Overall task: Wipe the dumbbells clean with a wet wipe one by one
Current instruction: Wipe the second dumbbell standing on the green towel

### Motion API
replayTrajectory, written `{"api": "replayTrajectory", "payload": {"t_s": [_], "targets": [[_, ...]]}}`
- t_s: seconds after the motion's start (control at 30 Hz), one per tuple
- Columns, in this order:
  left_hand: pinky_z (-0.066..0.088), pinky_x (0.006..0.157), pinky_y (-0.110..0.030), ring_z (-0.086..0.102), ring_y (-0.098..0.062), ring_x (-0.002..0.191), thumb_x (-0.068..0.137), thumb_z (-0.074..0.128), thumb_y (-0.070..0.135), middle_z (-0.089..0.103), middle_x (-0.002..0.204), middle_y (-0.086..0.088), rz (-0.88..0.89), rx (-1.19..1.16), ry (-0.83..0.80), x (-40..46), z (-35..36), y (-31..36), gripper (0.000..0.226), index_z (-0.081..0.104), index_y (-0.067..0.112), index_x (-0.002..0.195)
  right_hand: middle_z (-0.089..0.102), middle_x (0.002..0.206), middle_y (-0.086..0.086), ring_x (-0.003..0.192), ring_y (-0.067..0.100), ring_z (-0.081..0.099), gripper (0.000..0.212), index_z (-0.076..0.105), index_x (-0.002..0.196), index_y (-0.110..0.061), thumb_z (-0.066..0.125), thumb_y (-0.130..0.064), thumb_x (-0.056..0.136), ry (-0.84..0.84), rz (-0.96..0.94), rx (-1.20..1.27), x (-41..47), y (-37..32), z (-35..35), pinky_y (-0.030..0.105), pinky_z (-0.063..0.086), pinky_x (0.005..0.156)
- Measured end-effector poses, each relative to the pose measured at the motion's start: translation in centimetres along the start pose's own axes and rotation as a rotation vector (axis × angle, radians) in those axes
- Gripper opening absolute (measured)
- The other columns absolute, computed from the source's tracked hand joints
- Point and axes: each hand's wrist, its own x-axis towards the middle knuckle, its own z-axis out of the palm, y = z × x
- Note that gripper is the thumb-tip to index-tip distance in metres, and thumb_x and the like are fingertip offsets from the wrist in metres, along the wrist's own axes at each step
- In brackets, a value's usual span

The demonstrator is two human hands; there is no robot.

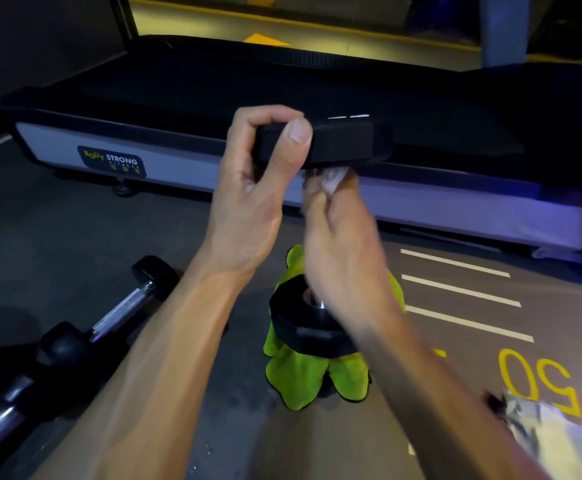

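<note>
A black dumbbell stands upright on a green cloth (303, 375) on the floor. Its lower head (303, 327) rests on the cloth; its upper head (338, 142) is at hand height. My left hand (251, 188) grips the upper head, thumb on its near face. My right hand (338, 244) is blurred and holds a crumpled white wet wipe (332, 176) against the underside of the upper head, around the handle. The handle is mostly hidden behind my right hand.
Two more dumbbells lie on the floor at the left, one with a chrome handle (123, 306), another (2, 417) at the bottom left corner. A treadmill deck (178, 168) runs across behind. A shiny wipe packet (538, 431) lies at the lower right.
</note>
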Motion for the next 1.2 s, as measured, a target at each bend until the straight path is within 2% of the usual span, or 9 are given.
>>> {"api": "replayTrajectory", "payload": {"t_s": [0.13, 0.23, 0.33, 0.4, 0.57, 0.73, 0.87, 0.97, 1.2], "targets": [[0.039, 0.081, -0.013, 0.051, 0.007, 0.083, 0.108, 0.05, 0.022, 0.055, 0.089, 0.023, -0.013, 0.028, 0.03, 0.1, -0.4, -0.1, 0.012, 0.056, 0.015, 0.115, -0.003, 0.172, -0.004, 0.156, 0.004, 0.001, 0.071, -0.007, 0.162, -0.017, 0.032, -0.037, 0.106, -0.087, -0.008, -0.091, -4.5, 0.3, 1.9, 0.032, 0.015, 0.127], [0.04, 0.085, -0.016, 0.05, 0.007, 0.086, 0.107, 0.052, 0.024, 0.055, 0.089, 0.025, -0.035, 0.044, 0.034, 0.2, -0.3, -0.1, 0.01, 0.058, 0.019, 0.113, 0.034, 0.155, -0.011, 0.14, -0.008, 0.03, 0.051, 0.025, 0.156, -0.016, 0.031, -0.036, 0.109, -0.032, -0.059, 0.012, -4.0, -0.2, 1.0, 0.021, 0.028, 0.117], [0.042, 0.085, -0.017, 0.053, 0.004, 0.09, 0.107, 0.052, 0.024, 0.056, 0.096, 0.019, -0.042, 0.027, 0.023, 0.3, -0.1, 0.3, 0.011, 0.058, 0.018, 0.113, 0.065, 0.106, -0.005, 0.1, 0.008, 0.059, 0.033, 0.063, 0.108, -0.018, 0.033, -0.033, 0.108, 0.073, 0.073, 0.131, -1.0, -1.0, -0.1, 0.031, 0.045, 0.089], [0.043, 0.077, -0.014, 0.054, 0.005, 0.083, 0.107, 0.051, 0.021, 0.057, 0.091, 0.018, -0.047, -0.012, 0.027, 0.2, -0.1, 0.4, 0.01, 0.056, 0.015, 0.113, 0.065, 0.081, -0.003, 0.081, 0.016, 0.058, 0.04, 0.062, 0.078, -0.019, 0.034, -0.025, 0.106, 0.08, 0.245, 0.292, 1.2, -1.1, -0.8, 0.038, 0.046, 0.079], [0.041, 0.047, -0.032, 0.048, -0.019, 0.056, 0.106, 0.052, 0.027, 0.056, 0.07, 0.004, -0.06, -0.102, -0.021, -0.1, 0.2, 0.8, 0.021, 0.049, 0.009, 0.116, 0.066, 0.083, 0.014, 0.074, 0.026, 0.063, 0.047, 0.066, 0.091, -0.007, 0.027, -0.029, 0.107, -0.144, 0.306, 0.939, 3.3, 0.1, -0.9, 0.039, 0.053, 0.069], [0.043, 0.079, -0.014, 0.055, 0.007, 0.085, 0.107, 0.052, 0.018, 0.058, 0.094, 0.016, -0.004, 0.017, 0.037, 0.1, 0.3, 0.4, 0.012, 0.055, 0.008, 0.113, 0.06, 0.097, -0.002, 0.087, 0.011, 0.055, 0.025, 0.058, 0.101, -0.011, 0.041, -0.025, 0.089, 0.051, 0.116, 0.346, 0.2, -0.8, 0.9, 0.028, 0.045, 0.078], [0.043, 0.087, -0.019, 0.054, 0.0, 0.092, 0.107, 0.051, 0.022, 0.057, 0.101, 0.01, -0.04, 0.048, 0.033, 0.2, -0.3, 0.1, 0.014, 0.056, 0.012, 0.115, 0.03, 0.158, 0.014, 0.147, 0.024, 0.029, 0.062, 0.026, 0.152, 0.001, 0.03, -0.028, 0.097, 0.082, -0.025, -0.09, -2.2, -1.6, 3.0, 0.04, 0.029, 0.119], [0.044, 0.087, -0.019, 0.055, -0.001, 0.095, 0.108, 0.05, 0.022, 0.058, 0.104, 0.005, -0.032, 0.036, 0.033, 0.0, -0.9, 0.0, 0.011, 0.055, 0.014, 0.113, 0.003, 0.168, 0.022, 0.158, 0.031, 0.004, 0.071, 0.007, 0.161, -0.001, 0.028, -0.023, 0.096, 0.024, -0.075, -0.384, -3.3, -1.3, 3.2, 0.044, 0.019, 0.126], [0.042, 0.096, -0.023, 0.055, -0.006, 0.108, 0.101, 0.055, 0.039, 0.06, 0.115, 0.002, -0.047, 0.075, 0.06, 0.2, -1.2, -0.1, 0.014, 0.06, 0.03, 0.11, -0.01, 0.171, 0.009, 0.152, 0.031, 0.021, 0.054, 0.032, 0.157, -0.026, 0.034, -0.029, 0.104, -0.139, -0.138, -0.687, -4.8, 1.2, 0.3, 0.044, 0.033, 0.12]]}}
